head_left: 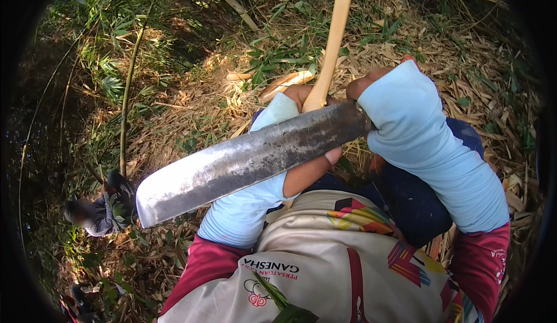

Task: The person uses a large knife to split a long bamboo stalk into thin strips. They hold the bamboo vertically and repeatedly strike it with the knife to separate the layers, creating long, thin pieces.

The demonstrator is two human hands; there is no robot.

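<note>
Machete (255, 163), one; set across the middle of the view, in front of the person's torso, its butt at the right hand and its broad end toward the left, lower than the butt; blade long, wide and nearly straight-sided, its far end blunt with a rounded upper corner; steel bright and whitish toward that end, dark grey and blotched along the lower half and near the butt, with small pits and stains; handle hidden by hand and sleeve.

Pale stick (335, 30), one; smooth, yellowish, peeled-looking; rising from the left hand to the top edge, slightly curved, wider where it meets the hand; its lower part passes out of sight behind the blade.

Right hand (368, 83); fingers curled in at the machete's butt, gripping it; much of the hand covered by a light blue sleeve (438, 140).

Left hand (310, 175); behind the blade, closed about the stick's lower part, thumb showing under the blade's lower edge; the exact finger placement cannot be told; its forearm likewise in light blue.

Surroundings: cream shirt (325, 236) with maroon sleeves, coloured geometric patches and a zip; dark blue trousers (415, 198); a split piece of pale wood (285, 84) just beyond the left hand; dry leaf litter (174, 114); a slender green stem (132, 85) standing at left; another person (103, 221) in a checked garment, low among the plants.
</note>
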